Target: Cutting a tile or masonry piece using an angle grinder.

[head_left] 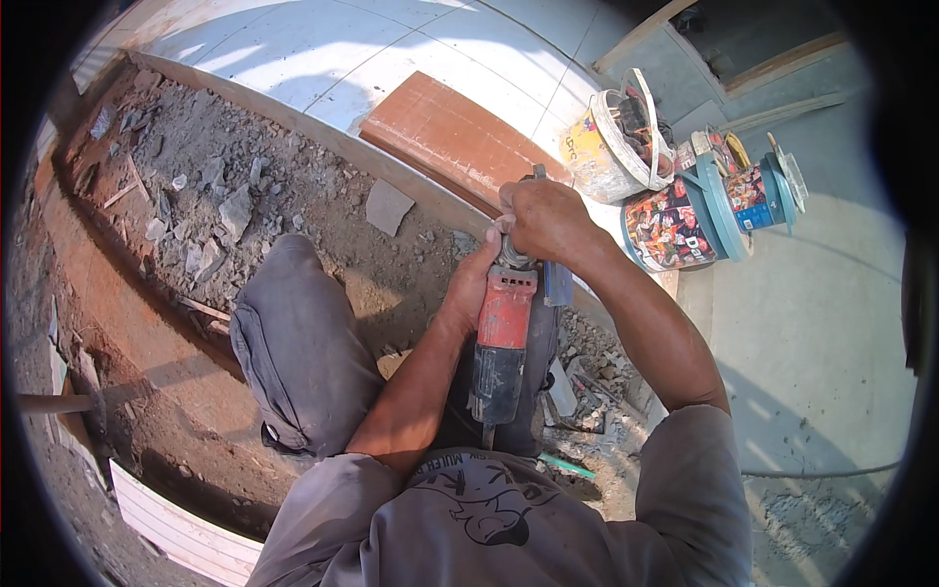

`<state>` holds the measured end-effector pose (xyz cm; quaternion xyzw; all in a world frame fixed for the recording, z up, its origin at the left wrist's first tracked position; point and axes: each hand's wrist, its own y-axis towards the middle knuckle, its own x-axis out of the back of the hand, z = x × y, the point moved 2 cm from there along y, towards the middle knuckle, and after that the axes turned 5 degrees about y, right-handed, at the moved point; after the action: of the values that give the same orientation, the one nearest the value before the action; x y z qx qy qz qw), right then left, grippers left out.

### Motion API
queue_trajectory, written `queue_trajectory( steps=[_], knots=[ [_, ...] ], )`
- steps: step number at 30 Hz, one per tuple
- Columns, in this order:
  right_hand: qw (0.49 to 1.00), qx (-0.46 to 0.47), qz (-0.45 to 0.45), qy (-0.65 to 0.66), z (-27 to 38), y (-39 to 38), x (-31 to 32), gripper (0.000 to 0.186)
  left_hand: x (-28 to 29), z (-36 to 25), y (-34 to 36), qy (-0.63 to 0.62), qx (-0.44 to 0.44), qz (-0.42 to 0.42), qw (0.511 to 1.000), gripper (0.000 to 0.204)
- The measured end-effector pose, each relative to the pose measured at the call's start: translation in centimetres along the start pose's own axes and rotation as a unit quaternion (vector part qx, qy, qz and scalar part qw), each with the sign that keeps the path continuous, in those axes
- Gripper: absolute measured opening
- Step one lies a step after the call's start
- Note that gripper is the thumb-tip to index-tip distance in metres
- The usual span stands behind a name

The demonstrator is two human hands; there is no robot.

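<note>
Angle grinder likely needs firm bracing: the person's left hand clasps it beside the gear head; the right hand curls above, its exact hold unclear.

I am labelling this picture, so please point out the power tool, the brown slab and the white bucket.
Power tool (505, 325): head view, on its red body.
Brown slab (458, 135): head view, on its top face.
White bucket (603, 164): head view, on its outer wall.
</note>
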<state>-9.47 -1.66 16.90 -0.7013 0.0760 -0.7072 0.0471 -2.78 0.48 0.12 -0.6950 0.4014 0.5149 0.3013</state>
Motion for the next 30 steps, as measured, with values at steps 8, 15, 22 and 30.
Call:
queue_trajectory(
  steps=[8, 15, 22, 30],
  knots=[
    [0.999, -0.029, 0.041, 0.006, -0.1, 0.1, 0.1, 0.019, -0.6, -0.1, -0.4, 0.041, 0.011, -0.026, 0.999, 0.049],
    [0.987, -0.057, 0.12, 0.095, -0.9, 1.0, 1.1, 0.015, -0.4, -0.3, -0.1, 0.05, -0.011, -0.049, 0.997, 0.055],
    [0.995, -0.045, 0.065, 0.064, -0.4, 0.7, 0.4, 0.018, -1.1, -0.9, -0.4, 0.072, -0.013, -0.074, 0.995, 0.054],
    [0.996, -0.049, 0.052, 0.045, 0.2, -0.2, 0.3, 0.027, -1.0, -1.0, -0.6, 0.094, -0.006, -0.07, 0.993, 0.051]
  ],
)
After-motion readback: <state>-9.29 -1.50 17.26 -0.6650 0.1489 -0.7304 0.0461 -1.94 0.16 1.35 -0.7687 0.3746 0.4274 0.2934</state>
